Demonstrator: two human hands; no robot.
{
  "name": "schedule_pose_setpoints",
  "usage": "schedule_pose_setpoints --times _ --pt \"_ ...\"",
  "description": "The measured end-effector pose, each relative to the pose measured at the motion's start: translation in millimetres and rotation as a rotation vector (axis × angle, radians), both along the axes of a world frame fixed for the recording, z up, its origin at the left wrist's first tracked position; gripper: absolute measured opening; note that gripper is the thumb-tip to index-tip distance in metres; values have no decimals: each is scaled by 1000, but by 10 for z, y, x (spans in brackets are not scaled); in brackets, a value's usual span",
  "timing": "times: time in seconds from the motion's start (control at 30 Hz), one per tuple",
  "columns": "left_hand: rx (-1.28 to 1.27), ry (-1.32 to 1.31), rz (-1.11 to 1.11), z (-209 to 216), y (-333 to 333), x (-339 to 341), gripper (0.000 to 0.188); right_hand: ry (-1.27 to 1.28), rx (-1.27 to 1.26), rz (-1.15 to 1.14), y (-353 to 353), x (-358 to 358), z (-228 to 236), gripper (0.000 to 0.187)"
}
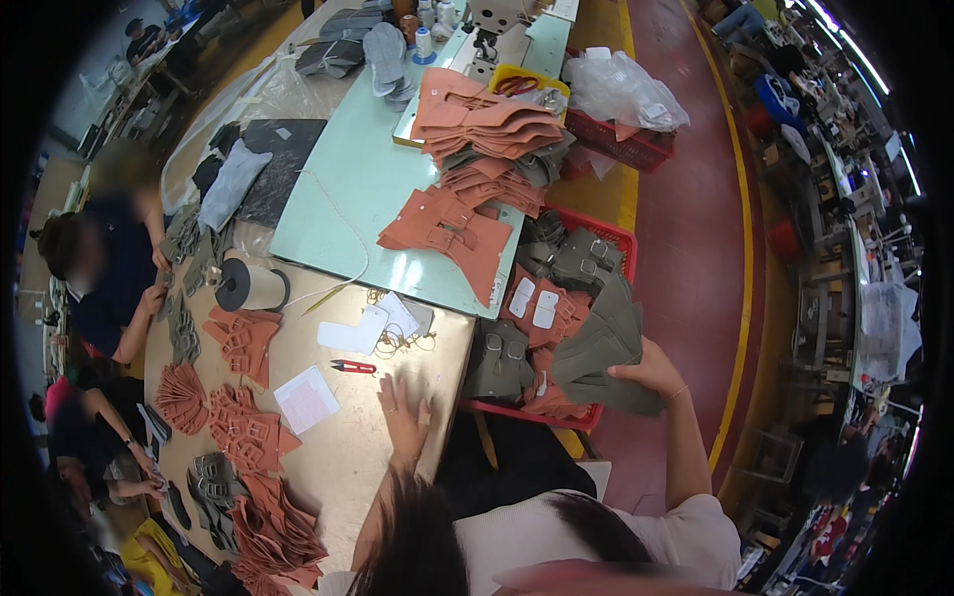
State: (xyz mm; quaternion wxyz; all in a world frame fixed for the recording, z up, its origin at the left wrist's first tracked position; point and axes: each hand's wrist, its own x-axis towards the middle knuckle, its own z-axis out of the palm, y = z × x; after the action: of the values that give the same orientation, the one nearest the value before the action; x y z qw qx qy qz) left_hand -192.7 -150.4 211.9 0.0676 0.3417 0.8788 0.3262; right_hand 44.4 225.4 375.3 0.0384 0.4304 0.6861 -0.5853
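Observation:
My right hand [658, 369] grips a fanned stack of flat grey-green cut pieces [601, 338] by its right edge, over a red plastic basket [626, 241]. More cut pieces lie in that basket: buckled grey-green ones [581, 260] and orange ones [564, 316] with white cards on top. My left hand [405, 417] rests at the right edge of the tan table [363, 427], fingers spread and holding nothing. Just beyond its fingertips are red-handled thread snips [353, 367], white pattern cards [355, 331] and a loose tangle of thin cord [402, 340].
Orange cut pieces [487, 114] are piled on the pale green table [338, 214] ahead, near a sewing machine [497, 45]. A thread spool [250, 286] and orange bundles [248, 427] line the left. Two people work across the table. Another red basket [636, 149] stands farther right.

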Motion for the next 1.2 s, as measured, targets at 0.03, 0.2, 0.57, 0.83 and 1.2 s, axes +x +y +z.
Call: schedule_pose_setpoints --times 0.03,0.2,0.57,0.83,1.2 --pt "3 -8 -27 31 72 32 63 -3 -3 -7 5 3 -17 68" --pt "55 -24 -104 174 316 128 60 17 41 -16 65 65 -85 69" --pt "95 -191 -185 279 425 345 51 -350 536 -94 209 286 -91 56" --pt "132 -604 -174 181 511 639 45 -133 178 -261 98 306 -191 54" --pt "144 -1427 307 -440 548 964 68 140 -462 883 -210 -838 -1847 72"
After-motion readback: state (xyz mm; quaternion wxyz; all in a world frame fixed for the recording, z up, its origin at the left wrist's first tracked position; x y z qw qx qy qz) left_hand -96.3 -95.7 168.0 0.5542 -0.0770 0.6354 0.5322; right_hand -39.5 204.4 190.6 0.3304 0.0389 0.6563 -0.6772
